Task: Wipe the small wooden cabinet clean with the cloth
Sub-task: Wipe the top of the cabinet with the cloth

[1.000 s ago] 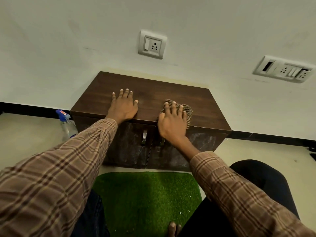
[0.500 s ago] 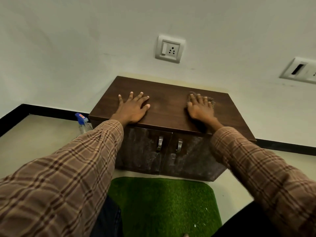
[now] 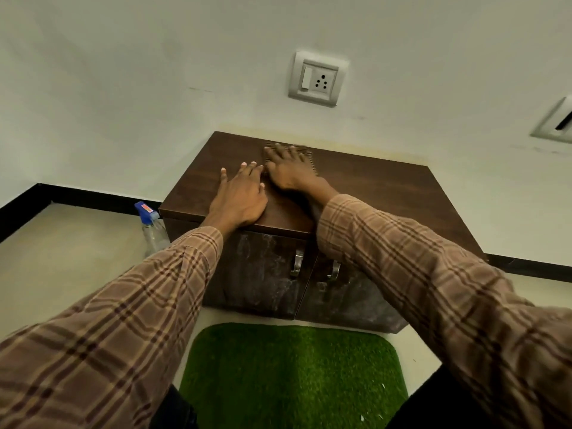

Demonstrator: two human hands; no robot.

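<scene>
Head view: small wooden cabinet (image 3: 371,193) against the wall below a socket plate (image 3: 317,78), spray bottle (image 3: 153,229) on the floor just beside its left end, green mat (image 3: 291,373) in front of its doors. Right hand (image 3: 289,170) spread flat, fingers extended, pressing the checked cloth (image 3: 309,161) onto the cabinet top near the rear edge. Left hand (image 3: 240,198) likewise open and flat on the cabinet top near the front edge, just beside the right, holding nothing.
</scene>
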